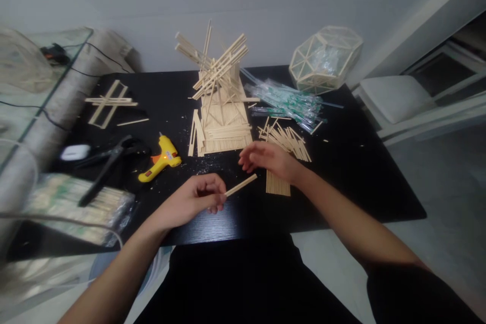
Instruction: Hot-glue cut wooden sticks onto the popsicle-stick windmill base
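"Wood, pale: one short, straight strip (242, 185). Where lodged?"

"In the left hand (192, 196), thumb and fingers pinched narrow on its near end. Free end slants up and rightward above the black tabletop (334, 187). Single strip or two laid together: cannot tell."

"Right hand (268, 158)?"

"Fingers loosely curled, partly spread; no article visible in them. Position: just beyond the strip's free end, apparently apart from it. Adjacent: loose heap of short, pale wooden sticks (290, 143); flat, even row of pale wooden sticks (278, 185), partly hidden by the wrist."

"Step in hand?"

"By judgement, readying a single piece: held, unattached."

"Next move calls for?"

"By judgement, a steady left pinch, with right fingertips closing lightly should they take the free end."

"Nearby stock?"

"Yellow plastic glue gun (164, 159), orange trigger, beyond the left hand, untouched. Pale stick-built structure with crossed bundles (227, 129), beyond both hands."
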